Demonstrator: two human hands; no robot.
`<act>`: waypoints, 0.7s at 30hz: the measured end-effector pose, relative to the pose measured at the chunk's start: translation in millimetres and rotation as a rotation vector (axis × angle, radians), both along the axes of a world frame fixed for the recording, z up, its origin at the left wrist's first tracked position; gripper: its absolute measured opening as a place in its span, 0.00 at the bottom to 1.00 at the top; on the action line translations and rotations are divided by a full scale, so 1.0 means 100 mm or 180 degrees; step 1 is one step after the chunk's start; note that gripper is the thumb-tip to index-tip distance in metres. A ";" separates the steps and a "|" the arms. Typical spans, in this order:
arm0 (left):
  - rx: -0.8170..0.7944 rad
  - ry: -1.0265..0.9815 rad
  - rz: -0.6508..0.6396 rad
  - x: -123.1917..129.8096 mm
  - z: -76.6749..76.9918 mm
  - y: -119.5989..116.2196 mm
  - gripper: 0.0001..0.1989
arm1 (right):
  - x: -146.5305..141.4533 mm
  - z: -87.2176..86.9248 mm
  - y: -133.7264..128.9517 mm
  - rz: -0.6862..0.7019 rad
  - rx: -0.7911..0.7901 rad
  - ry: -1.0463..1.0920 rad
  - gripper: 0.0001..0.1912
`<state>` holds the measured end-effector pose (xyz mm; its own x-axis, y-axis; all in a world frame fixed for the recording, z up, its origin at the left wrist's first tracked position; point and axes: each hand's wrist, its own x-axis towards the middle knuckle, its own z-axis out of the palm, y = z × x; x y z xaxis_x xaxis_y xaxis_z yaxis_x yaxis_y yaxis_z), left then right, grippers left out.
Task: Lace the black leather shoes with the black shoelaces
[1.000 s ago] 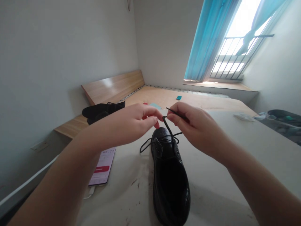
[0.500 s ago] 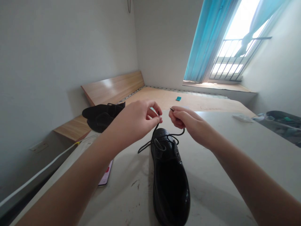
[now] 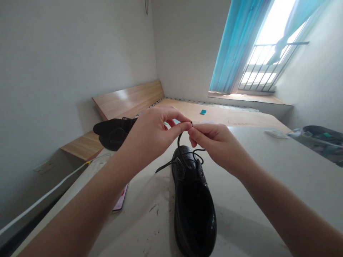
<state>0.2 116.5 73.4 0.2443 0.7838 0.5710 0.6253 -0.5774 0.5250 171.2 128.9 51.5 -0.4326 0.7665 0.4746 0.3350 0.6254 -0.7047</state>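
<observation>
A black leather shoe (image 3: 178,214) stands upright on the white table, toe pointing away from me. Its black shoelace (image 3: 178,141) rises from the eyelets to my fingers above the toe. Between thumb and forefinger, my left hand (image 3: 163,132) pinches the lace. My right hand (image 3: 211,141) is closed on the lace as well, its fingertips meeting those of the left. A small dark piece of lace pokes up where the fingertips touch. One loose lace part lies out to the left of the shoe.
Another black shoe (image 3: 111,137) lies at the left behind my left forearm. A phone (image 3: 120,200) rests partly under that arm. A white cable (image 3: 48,194) crosses the left side. A teal item (image 3: 203,112) and a clear plastic packet (image 3: 276,134) are farther back.
My hands have come together; they were apart above the toe. The left moved right and slightly up, while the right shifted slightly left. The shoe stayed put.
</observation>
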 end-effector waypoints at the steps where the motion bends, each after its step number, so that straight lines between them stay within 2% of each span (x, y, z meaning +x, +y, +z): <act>1: 0.0021 -0.0069 -0.0061 0.01 0.00 0.00 0.07 | 0.00 0.01 0.01 0.0118 -0.0138 0.0063 0.21; 6: 0.0060 -0.0308 -0.0223 0.04 0.00 -0.02 0.08 | 0.02 -0.01 0.04 0.0416 -0.0417 0.0160 0.20; 9: -0.0047 -0.0351 -0.0279 0.04 -0.01 -0.01 0.07 | -0.01 -0.03 0.03 0.0451 -0.0406 0.0381 0.21; 13: -0.0276 -0.0600 -0.0595 0.02 0.00 0.00 0.07 | -0.03 -0.03 0.01 0.0571 -0.0318 0.0781 0.21; 17: -0.0315 -0.0749 -0.0722 0.03 0.02 -0.03 0.06 | -0.01 -0.04 0.02 0.0700 -0.0252 0.0789 0.17; 19: -0.0257 -0.0803 -0.0734 0.05 0.03 -0.05 0.06 | 0.01 -0.05 0.02 0.0847 -0.0397 0.0755 0.18; 21: 0.0017 -0.0955 -0.0643 0.08 0.03 -0.06 0.07 | 0.02 -0.05 0.01 0.1153 -0.0767 0.0655 0.22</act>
<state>8.0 110.1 76.2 0.2148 0.7335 0.6448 0.3169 -0.6769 0.6644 173.6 129.7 46.5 -0.6078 0.6826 0.4058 -0.0359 0.4868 -0.8728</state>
